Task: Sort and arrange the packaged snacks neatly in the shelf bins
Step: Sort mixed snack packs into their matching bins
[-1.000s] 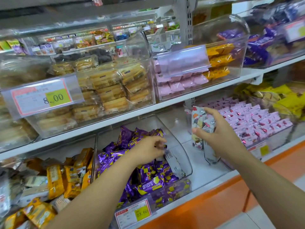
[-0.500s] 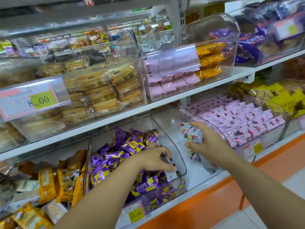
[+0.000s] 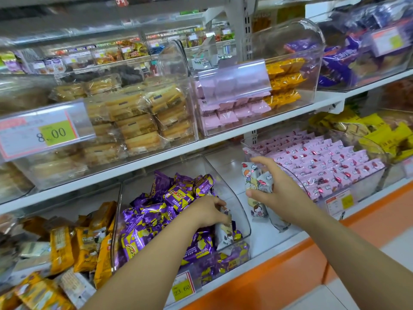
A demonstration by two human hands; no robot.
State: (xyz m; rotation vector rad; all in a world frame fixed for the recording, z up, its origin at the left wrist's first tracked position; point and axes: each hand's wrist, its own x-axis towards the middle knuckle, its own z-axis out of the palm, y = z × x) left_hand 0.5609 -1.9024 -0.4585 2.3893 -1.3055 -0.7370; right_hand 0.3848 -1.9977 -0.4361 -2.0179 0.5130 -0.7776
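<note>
left hand [image 3: 209, 211] grips part-hidden white packet [image 3: 225, 235] | right hand [image 3: 281, 193] holds cartoon packets [image 3: 253, 181]

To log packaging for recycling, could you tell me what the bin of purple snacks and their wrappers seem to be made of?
Bin: clear, glossy rigid plastic, probably acrylic; contents show through its walls.
Purple wrappers: shiny metallised film, likely; crinkled with bright glints.

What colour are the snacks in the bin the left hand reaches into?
The snacks are shiny purple with yellow patches, clearest in the head view.
</note>
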